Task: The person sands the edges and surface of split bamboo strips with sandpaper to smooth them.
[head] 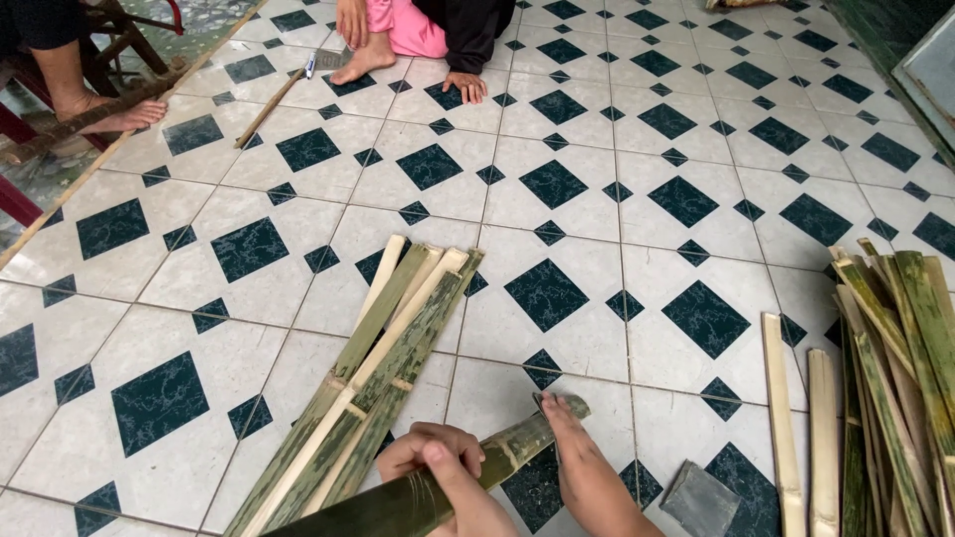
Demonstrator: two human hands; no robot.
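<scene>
The tiled floor [557,149] spreads under you, a pile of split bamboo strips [378,368] lying at your left. Your left hand [438,462] is curled tight around a green bamboo piece [468,475] angled low across it; your right hand [572,438] presses flat-fingered near its far end.

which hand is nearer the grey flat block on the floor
Right. The right hand, on the bamboo piece's far end, is just left of the grey block; the left hand grips the bamboo farther left.
</scene>
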